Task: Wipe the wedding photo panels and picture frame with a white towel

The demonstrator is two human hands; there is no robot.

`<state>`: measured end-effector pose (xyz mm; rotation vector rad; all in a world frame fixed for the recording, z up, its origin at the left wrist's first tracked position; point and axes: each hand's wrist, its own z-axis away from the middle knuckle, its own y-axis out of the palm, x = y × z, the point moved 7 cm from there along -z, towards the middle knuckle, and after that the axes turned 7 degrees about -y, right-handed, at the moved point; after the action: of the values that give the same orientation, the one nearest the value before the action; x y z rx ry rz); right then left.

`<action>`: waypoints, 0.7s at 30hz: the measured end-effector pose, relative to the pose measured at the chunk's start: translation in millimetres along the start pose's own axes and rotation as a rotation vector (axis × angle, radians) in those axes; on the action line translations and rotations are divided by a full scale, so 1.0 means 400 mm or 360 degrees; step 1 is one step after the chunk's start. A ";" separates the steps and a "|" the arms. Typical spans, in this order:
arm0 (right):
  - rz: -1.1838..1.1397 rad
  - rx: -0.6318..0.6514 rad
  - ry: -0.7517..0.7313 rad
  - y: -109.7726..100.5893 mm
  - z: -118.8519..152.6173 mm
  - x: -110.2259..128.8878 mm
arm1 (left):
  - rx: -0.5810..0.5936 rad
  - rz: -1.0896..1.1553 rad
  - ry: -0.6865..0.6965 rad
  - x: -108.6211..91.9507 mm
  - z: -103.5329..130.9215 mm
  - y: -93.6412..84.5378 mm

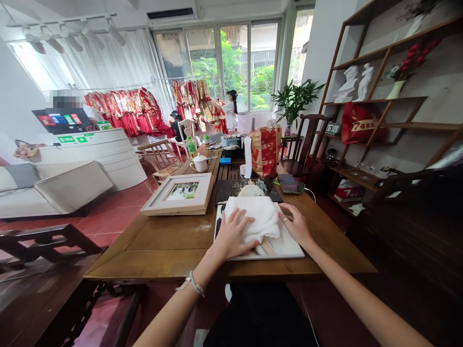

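Note:
A folded white cloth (262, 214) lies on a flat photo panel (289, 248) near the front edge of the wooden table. My left hand (235, 233) rests on the cloth's left side, its fingers spread. At the panel's right edge is my right hand (294, 221), with a ring on one finger, its fingers stretched out and touching the panel beside the cloth. Most of the panel's picture is hidden under the cloth. Just behind it lies a dark picture panel (224, 190), partly covered.
To the left, a framed photo (202, 195) lies on the wooden table (170, 241). Behind it stands a white lidded cup (199, 164). A red and brown paper bag (265, 152) stands farther back, with a phone (291, 184) near the right edge. Two people are by the clothes racks.

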<state>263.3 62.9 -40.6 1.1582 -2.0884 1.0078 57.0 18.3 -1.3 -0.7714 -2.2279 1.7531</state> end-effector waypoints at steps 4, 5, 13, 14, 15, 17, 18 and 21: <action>0.0016 0.0179 -0.0123 0.011 -0.017 0.013 | -0.0046 -0.0101 0.0057 -0.049 -0.054 0.002; 0.0014 0.0212 -0.0131 0.013 -0.022 0.013 | -0.0029 -0.0108 0.0049 -0.058 -0.069 0.007; -0.0426 0.0168 -0.0083 0.041 -0.041 -0.022 | -0.0088 -0.0162 -0.0226 -0.067 -0.132 0.045; -0.0415 0.0161 -0.0085 0.044 -0.040 -0.026 | -0.0095 -0.0169 -0.0257 -0.066 -0.135 0.050; -0.0383 0.0156 -0.0093 0.045 -0.040 -0.028 | -0.0101 -0.0175 -0.0289 -0.064 -0.138 0.054; -0.0282 0.0176 -0.0118 0.048 -0.041 -0.029 | -0.0098 -0.0188 -0.0334 -0.060 -0.143 0.058; -0.0227 0.0210 -0.0136 0.050 -0.041 -0.027 | -0.0087 -0.0201 -0.0343 -0.060 -0.143 0.058; -0.0119 0.0351 -0.0168 0.058 -0.038 -0.020 | -0.0017 -0.0264 -0.0305 -0.063 -0.121 0.047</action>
<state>248.5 87.2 -46.0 1.4153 -2.0354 1.1875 105.7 49.0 -1.9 -0.4216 -2.3464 1.8023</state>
